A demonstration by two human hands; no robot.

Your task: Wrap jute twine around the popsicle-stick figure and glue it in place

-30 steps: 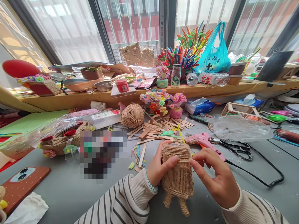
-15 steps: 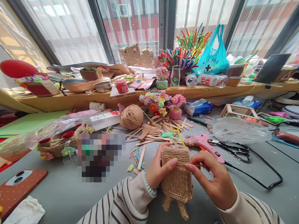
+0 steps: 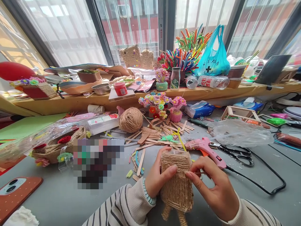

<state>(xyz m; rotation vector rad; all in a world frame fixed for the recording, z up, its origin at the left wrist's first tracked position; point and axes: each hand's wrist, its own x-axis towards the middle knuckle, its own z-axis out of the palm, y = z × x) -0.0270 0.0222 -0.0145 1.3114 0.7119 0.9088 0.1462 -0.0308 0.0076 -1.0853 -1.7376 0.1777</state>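
A jar wrapped in jute twine [image 3: 176, 188], with two short twine-wrapped legs at its lower end, is tilted above the grey table. My left hand [image 3: 160, 172] is closed around its left side, thumb across the front. At the jar's right edge, my right hand [image 3: 211, 185] has thumb and forefinger pinched on a thin strand of twine [image 3: 199, 173], fingertips against the wrapping. Clear rim shows at the jar's top. Just behind lies a pink hot glue gun [image 3: 207, 147]. A ball of twine [image 3: 130, 120] sits further back, near scattered wooden craft sticks [image 3: 150, 135].
Black-handled scissors [image 3: 237, 153] and the glue gun's cable [image 3: 261, 182] lie to the right. A twine basket with flowers [image 3: 56, 149] and a phone [image 3: 21, 194] are on the left. Behind runs a crowded ledge [image 3: 145, 98] bearing a blue plastic bag [image 3: 213, 59].
The view has shifted slightly, so things on the left sit further left. Both hands keep their hold, with the jar a little lower in view.
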